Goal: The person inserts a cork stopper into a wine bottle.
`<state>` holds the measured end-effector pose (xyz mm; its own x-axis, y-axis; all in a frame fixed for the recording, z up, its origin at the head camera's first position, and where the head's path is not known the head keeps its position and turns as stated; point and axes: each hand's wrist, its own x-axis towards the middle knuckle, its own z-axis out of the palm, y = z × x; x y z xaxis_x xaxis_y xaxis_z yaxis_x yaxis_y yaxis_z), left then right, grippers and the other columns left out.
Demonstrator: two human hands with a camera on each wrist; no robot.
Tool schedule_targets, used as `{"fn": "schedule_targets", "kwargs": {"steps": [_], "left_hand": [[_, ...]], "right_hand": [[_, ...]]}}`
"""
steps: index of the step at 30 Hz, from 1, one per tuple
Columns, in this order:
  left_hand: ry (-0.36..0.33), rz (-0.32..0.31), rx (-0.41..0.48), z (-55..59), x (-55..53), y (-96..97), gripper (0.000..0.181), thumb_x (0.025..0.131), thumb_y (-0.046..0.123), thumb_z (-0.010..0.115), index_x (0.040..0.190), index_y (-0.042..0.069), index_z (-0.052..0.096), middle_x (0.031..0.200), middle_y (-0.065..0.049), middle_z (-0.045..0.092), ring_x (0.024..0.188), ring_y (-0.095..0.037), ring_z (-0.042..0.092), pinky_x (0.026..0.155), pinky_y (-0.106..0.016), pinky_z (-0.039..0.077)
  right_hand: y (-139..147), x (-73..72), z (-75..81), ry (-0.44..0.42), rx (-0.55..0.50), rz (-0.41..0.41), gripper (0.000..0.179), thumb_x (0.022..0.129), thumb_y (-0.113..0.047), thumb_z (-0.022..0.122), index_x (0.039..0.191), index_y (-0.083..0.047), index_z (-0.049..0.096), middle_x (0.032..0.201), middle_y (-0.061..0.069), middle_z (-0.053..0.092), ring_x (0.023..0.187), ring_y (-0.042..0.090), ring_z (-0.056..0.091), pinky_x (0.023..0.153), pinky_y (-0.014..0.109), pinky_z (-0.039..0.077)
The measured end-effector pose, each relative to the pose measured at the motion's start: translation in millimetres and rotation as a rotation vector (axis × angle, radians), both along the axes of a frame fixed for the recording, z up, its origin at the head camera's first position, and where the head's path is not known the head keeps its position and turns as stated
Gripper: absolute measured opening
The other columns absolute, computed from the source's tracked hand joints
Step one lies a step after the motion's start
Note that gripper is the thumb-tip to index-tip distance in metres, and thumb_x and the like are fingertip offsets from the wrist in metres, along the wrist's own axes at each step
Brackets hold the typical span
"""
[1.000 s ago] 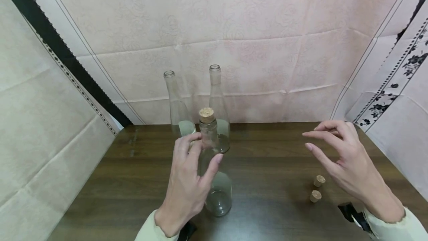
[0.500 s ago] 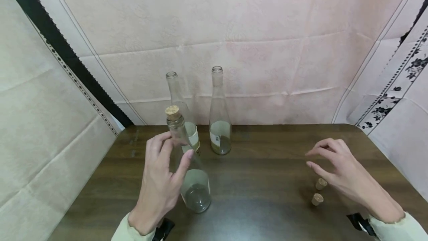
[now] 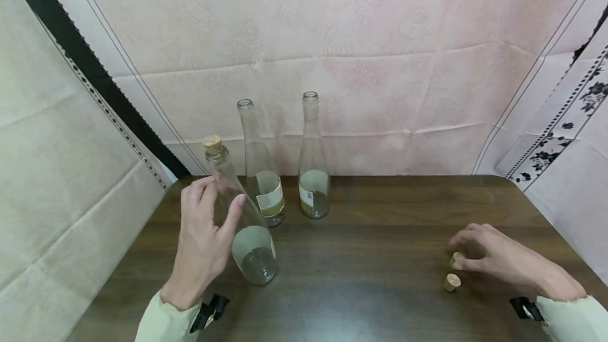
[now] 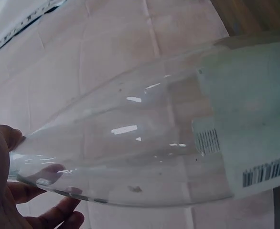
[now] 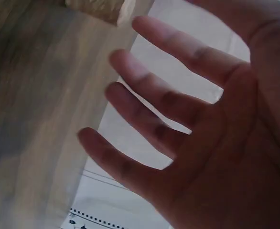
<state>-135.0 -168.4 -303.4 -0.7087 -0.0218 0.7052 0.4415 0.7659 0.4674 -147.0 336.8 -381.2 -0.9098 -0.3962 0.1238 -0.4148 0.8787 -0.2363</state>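
My left hand point(image 3: 201, 241) grips a clear glass bottle point(image 3: 254, 249) by its upper part, thumb on one side and fingers on the other. A cork point(image 3: 213, 144) sits in its mouth, and the bottle leans to the left. In the left wrist view the bottle's pale label point(image 4: 254, 109) with a barcode shows close up. My right hand point(image 3: 515, 265) reaches low over the table at the right, fingers spread around a loose cork point(image 3: 456, 261). Its thumb overlaps this cork in the head view, while the right wrist view shows the fingers loosely extended, the cork point(image 5: 99, 9) beyond the fingertips.
Two uncorked glass bottles stand at the back, a left one point(image 3: 271, 194) and a right one point(image 3: 313, 186), both labelled. A second loose cork point(image 3: 452, 282) rests nearer the front. Pale cloth point(image 3: 370, 67) hangs behind and beside the brown wooden table point(image 3: 361, 257).
My left hand has carried the corked bottle leftward, clear of the two standing bottles in the head view, and it tilts more. My right hand has lowered from above the loose corks to one of them.
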Motion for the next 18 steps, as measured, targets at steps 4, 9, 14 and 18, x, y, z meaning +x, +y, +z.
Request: {"fn": "schedule_targets", "kwargs": {"steps": [4, 9, 14, 18], "left_hand": [[-0.026, 0.027, 0.016, -0.4, -4.4, -8.3, 0.027, 0.095, 0.033, 0.058, 0.104, 0.008, 0.061, 0.122, -0.010, 0.051, 0.116, -0.026, 0.039, 0.092, -0.044, 0.033], [-0.026, 0.061, 0.024, -1.1, -10.6, -17.4, 0.030, 0.096, 0.033, 0.057, 0.106, 0.005, 0.061, 0.119, -0.013, 0.051, 0.113, -0.029, 0.038, 0.092, -0.044, 0.033], [0.002, 0.089, 0.045, -2.5, -19.7, -26.6, 0.030, 0.096, 0.032, 0.057, 0.106, 0.004, 0.061, 0.116, -0.015, 0.052, 0.111, -0.032, 0.039, 0.090, -0.045, 0.032], [0.010, 0.110, 0.070, -3.4, -27.2, -34.3, 0.028, 0.097, 0.033, 0.055, 0.106, 0.007, 0.060, 0.115, -0.015, 0.053, 0.107, -0.032, 0.039, 0.085, -0.044, 0.030]], "right_hand": [[6.7, -3.8, -5.8, -0.036, -0.007, 0.033, 0.028, 0.077, -0.048, 0.075, 0.099, -0.032, 0.067, 0.102, -0.017, 0.060, 0.099, 0.008, 0.055, 0.080, 0.030, 0.047], [9.5, -7.2, -8.3, -0.056, -0.053, 0.077, 0.018, 0.078, -0.041, 0.076, 0.090, -0.034, 0.064, 0.095, -0.018, 0.060, 0.089, 0.000, 0.056, 0.073, 0.027, 0.047], [9.9, -7.5, -7.3, -0.072, -0.076, 0.011, 0.016, 0.079, -0.043, 0.076, 0.085, -0.036, 0.062, 0.088, -0.021, 0.061, 0.087, -0.002, 0.057, 0.072, 0.025, 0.047], [10.0, -7.9, -7.4, -0.099, -0.083, -0.017, 0.022, 0.075, -0.043, 0.078, 0.087, -0.033, 0.063, 0.090, -0.018, 0.062, 0.087, 0.000, 0.058, 0.071, 0.025, 0.047]]}}
